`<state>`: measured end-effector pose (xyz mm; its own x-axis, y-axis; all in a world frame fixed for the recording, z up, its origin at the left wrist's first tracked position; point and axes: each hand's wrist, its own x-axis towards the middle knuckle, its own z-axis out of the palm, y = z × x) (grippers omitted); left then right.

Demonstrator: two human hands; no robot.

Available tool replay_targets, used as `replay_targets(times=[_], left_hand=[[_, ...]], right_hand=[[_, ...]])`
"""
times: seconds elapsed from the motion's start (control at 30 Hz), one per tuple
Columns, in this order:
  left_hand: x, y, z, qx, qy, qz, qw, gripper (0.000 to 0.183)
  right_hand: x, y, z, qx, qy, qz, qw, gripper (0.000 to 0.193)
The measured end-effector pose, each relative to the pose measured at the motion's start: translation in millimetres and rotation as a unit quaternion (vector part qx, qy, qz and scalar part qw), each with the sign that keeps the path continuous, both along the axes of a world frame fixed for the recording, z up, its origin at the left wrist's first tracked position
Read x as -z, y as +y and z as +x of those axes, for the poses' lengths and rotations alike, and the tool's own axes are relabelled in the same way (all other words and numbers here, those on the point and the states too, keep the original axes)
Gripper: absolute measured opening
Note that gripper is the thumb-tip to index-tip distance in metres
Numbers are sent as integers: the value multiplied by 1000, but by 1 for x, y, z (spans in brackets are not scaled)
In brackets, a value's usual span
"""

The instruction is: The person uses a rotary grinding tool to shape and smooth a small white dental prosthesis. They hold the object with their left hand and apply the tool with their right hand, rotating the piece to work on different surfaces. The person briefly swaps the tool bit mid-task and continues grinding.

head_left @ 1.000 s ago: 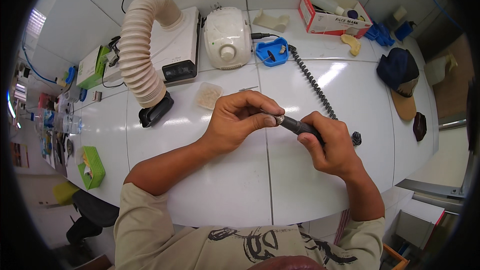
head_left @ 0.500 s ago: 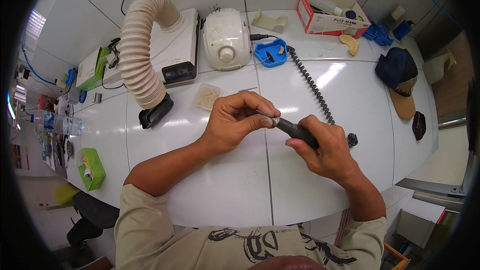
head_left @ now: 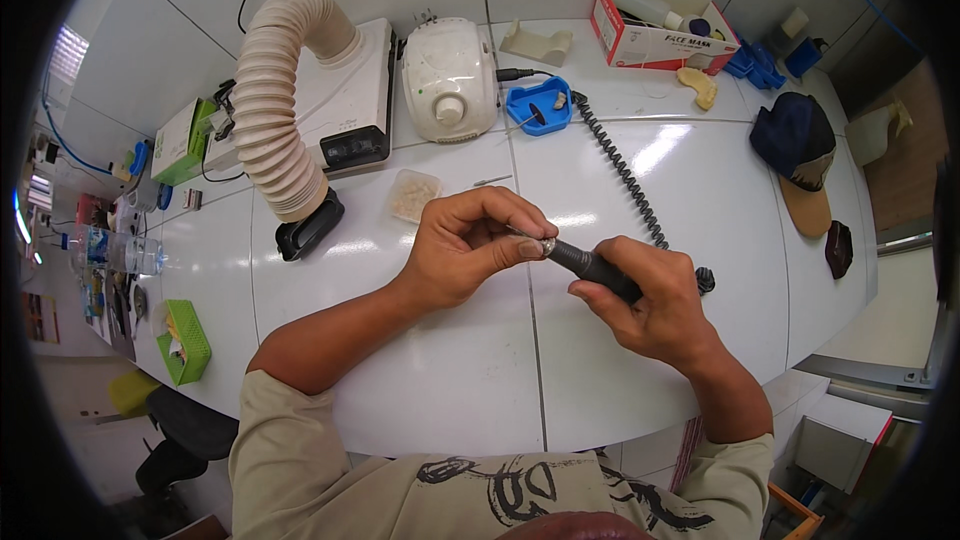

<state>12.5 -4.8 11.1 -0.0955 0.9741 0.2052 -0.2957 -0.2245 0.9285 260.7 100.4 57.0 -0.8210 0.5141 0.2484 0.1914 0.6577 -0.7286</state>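
Note:
My right hand (head_left: pixel 655 298) is wrapped round the dark body of a rotary handpiece (head_left: pixel 575 258), which points left and slightly away from me. My left hand (head_left: pixel 462 245) pinches the metallic nose end of the handpiece between thumb and fingertips. Whatever small part may sit between those fingertips is hidden. Beyond my left hand lies a thin metal bur-like rod (head_left: pixel 492 180), beside a small clear container (head_left: pixel 414 196) of pale pieces. A coiled black cord (head_left: pixel 625 175) runs along the table to the right of the handpiece.
A white control box with a knob (head_left: pixel 450 80) stands at the back, beside a blue tray (head_left: pixel 520 123). To its left, a ribbed suction hose (head_left: pixel 270 120) arches to a black nozzle (head_left: pixel 310 225). A cap (head_left: pixel 795 145) lies right, a green basket (head_left: pixel 185 342) left.
Both hands keep nearly the same pose on the handpiece, with only a slight shift of the right hand. The view has moved a little, and the thin rod shows more fully.

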Motion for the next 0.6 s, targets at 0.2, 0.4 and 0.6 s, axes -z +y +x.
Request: replay_targets(times=[0.2,0.4,0.6], left_hand=[[2,3,-4,11,3,35,999,15],[-1,3,-4,19,2,72,997,16],[1,2,-4,13,8,66,998,17]], right_hand=[[6,-1,-4,26,28,3,999,29],[3,-5,-1,31,15,-53,998,35],[10,-1,-2,14,49,2,999,32]])
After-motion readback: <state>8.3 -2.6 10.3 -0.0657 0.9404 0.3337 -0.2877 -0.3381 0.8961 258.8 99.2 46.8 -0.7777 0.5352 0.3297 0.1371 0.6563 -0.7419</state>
